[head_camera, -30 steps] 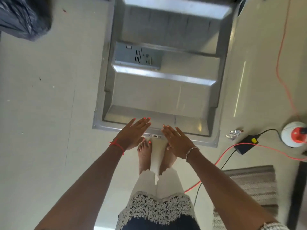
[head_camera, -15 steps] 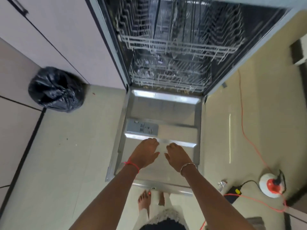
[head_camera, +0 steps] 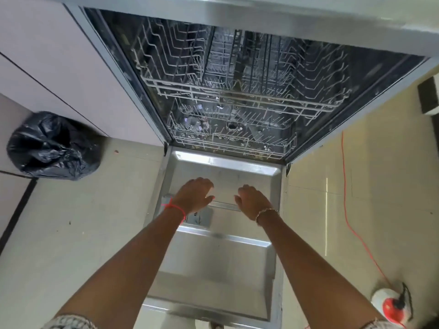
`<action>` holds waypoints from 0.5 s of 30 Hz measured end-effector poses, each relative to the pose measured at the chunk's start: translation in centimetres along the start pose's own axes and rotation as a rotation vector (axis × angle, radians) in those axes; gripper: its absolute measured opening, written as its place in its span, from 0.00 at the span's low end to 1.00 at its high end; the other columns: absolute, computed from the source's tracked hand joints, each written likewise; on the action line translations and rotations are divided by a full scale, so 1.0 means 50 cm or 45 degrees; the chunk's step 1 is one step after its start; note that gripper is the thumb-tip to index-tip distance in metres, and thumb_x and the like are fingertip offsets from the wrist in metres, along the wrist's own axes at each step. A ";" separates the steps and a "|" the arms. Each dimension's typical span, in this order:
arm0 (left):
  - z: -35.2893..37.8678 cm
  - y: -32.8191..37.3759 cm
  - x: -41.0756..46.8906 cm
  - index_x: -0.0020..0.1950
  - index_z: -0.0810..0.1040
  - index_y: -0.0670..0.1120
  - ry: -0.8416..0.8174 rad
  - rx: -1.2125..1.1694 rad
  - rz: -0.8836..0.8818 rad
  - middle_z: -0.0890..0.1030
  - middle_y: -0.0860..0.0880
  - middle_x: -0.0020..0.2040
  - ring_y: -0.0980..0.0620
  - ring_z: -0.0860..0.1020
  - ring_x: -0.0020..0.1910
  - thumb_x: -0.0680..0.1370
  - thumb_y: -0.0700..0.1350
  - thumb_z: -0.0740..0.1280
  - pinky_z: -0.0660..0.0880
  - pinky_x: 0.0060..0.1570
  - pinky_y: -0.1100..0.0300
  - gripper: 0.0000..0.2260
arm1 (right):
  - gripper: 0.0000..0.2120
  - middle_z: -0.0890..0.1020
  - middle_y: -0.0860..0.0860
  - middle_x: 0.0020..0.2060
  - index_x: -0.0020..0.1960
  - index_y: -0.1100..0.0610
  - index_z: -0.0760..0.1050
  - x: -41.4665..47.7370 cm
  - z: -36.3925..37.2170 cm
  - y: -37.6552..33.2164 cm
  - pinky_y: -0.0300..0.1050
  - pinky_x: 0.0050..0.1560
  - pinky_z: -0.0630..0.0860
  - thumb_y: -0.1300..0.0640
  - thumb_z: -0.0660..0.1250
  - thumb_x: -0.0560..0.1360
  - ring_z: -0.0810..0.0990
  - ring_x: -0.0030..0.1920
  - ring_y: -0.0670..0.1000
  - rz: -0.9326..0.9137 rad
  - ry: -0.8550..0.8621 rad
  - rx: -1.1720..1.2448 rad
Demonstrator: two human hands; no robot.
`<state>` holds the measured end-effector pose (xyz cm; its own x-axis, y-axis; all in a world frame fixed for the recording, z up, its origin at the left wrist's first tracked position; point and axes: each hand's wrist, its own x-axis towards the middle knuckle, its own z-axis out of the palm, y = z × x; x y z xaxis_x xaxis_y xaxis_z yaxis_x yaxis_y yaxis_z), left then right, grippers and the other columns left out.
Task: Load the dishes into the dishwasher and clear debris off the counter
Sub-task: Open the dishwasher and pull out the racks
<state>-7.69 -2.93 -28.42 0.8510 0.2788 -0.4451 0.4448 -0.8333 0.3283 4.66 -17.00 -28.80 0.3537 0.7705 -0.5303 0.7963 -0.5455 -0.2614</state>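
The open stainless-steel dishwasher (head_camera: 122, 74) stands in front of me with its flat steel door (head_camera: 213, 264) folded down level over the floor. No dishes are in view. Both grey wire racks sit pushed in, the upper rack (head_camera: 237, 100) above the lower rack (head_camera: 235, 138), whose front rail lies just behind the hinge edge of the door.

My left hand (head_camera: 194, 195) and right hand (head_camera: 253, 201) hang side by side over the far half of the door, a gap between them, fingers loosely curled and holding nothing. I cannot tell whether either one touches the steel.

I judge the lower rack stiff, light while it carries nothing, and free to roll. I would grip the middle of its front rail with both hands so it comes out straight. The coated wire should give a fair grip, though the thin tines might bend if I pulled on them instead.

The rack floor is speckled with pale bits, possibly food scraps, but the blur leaves me unsure.

A crumpled black plastic bag (head_camera: 52, 146) sits on the floor to the left, against the cabinet
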 end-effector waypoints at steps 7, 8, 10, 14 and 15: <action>-0.025 -0.054 0.174 0.70 0.66 0.40 0.053 0.016 0.019 0.70 0.42 0.69 0.45 0.67 0.68 0.79 0.48 0.62 0.60 0.67 0.57 0.22 | 0.18 0.74 0.63 0.59 0.60 0.66 0.71 0.147 -0.054 0.064 0.50 0.58 0.69 0.54 0.53 0.81 0.72 0.60 0.60 0.003 0.085 -0.002; -0.023 -0.060 0.199 0.71 0.65 0.40 0.065 0.022 0.044 0.68 0.41 0.70 0.46 0.64 0.70 0.79 0.48 0.62 0.57 0.68 0.58 0.23 | 0.18 0.74 0.63 0.59 0.60 0.66 0.71 0.166 -0.056 0.071 0.50 0.58 0.69 0.54 0.53 0.81 0.73 0.60 0.61 -0.007 0.085 -0.037; -0.019 -0.074 0.247 0.74 0.60 0.40 0.081 0.079 0.095 0.61 0.42 0.74 0.46 0.58 0.74 0.80 0.49 0.62 0.52 0.71 0.58 0.26 | 0.18 0.74 0.63 0.60 0.62 0.67 0.70 0.210 -0.054 0.080 0.52 0.59 0.70 0.54 0.54 0.81 0.72 0.61 0.62 -0.033 0.091 -0.108; -0.009 -0.098 0.328 0.76 0.53 0.41 0.106 0.158 0.100 0.49 0.44 0.77 0.45 0.47 0.76 0.79 0.48 0.62 0.48 0.74 0.51 0.30 | 0.21 0.67 0.64 0.67 0.68 0.67 0.63 0.299 -0.048 0.098 0.52 0.66 0.66 0.56 0.56 0.80 0.66 0.67 0.61 -0.031 0.168 -0.054; -0.007 -0.102 0.343 0.76 0.52 0.41 0.101 0.168 0.096 0.48 0.44 0.78 0.46 0.46 0.76 0.79 0.48 0.62 0.47 0.74 0.51 0.30 | 0.23 0.63 0.63 0.69 0.71 0.67 0.59 0.318 -0.046 0.102 0.53 0.68 0.63 0.57 0.56 0.80 0.62 0.70 0.61 -0.028 0.193 -0.036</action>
<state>4.76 6.25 -37.44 0.9022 0.2459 -0.3543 0.3429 -0.9073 0.2434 15.47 -6.76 -36.74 0.4044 0.8244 -0.3959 0.8176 -0.5199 -0.2475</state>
